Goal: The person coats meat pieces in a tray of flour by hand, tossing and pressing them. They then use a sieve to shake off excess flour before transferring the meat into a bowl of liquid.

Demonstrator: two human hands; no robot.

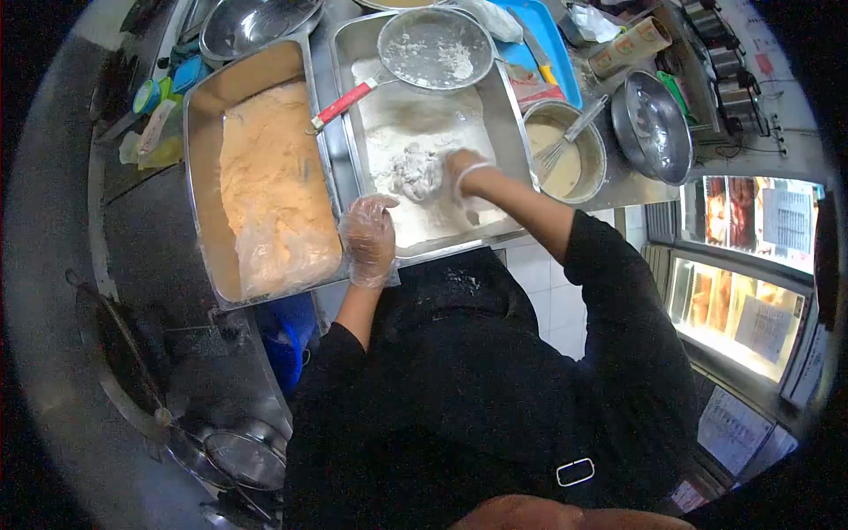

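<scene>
One flour-coated clump lies just beside the right fingers.

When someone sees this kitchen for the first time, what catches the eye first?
Probably the orange powder, bright in the left tray. Next, the white powder in the right tray, with the gloved right hand at it, and the red-handled sieve across that tray's far end.

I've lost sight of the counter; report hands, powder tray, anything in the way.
Left hand: gloved, at powder tray corner. Right hand: at white powder, beside powdery lump. Sieve: over far end, may obstruct.
</scene>
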